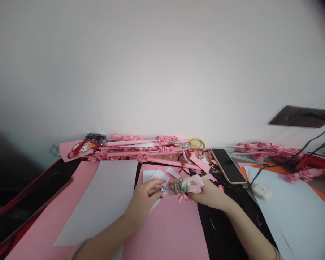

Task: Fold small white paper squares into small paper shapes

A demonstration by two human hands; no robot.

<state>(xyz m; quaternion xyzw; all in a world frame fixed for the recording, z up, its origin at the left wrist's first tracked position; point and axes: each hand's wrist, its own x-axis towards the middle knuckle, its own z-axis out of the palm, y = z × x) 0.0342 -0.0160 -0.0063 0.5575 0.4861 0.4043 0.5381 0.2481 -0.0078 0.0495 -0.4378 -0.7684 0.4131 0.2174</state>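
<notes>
My right hand (206, 194) is wrapped round a pink hot glue gun (193, 183) whose front is covered in colourful beads; a small red light glows on its side. The gun's front end points left, towards my left hand (147, 193). Thumb and fingers of that hand are closed in a pinch near the tip, on a small pale piece (164, 189) too blurred to name. Beneath both hands lie small white paper pieces (157, 174) and a pink sheet (165, 231). A folded pink paper bit (183, 197) shows just below the glue gun.
Pink paper flower stems (130, 153) lie along the wall, with yellow-handled scissors (197, 143) on them. To the right are a phone (229, 166), a white earphone case (262, 191), a black cable (284, 159) and white paper (295, 213). White paper (103, 198) also lies left.
</notes>
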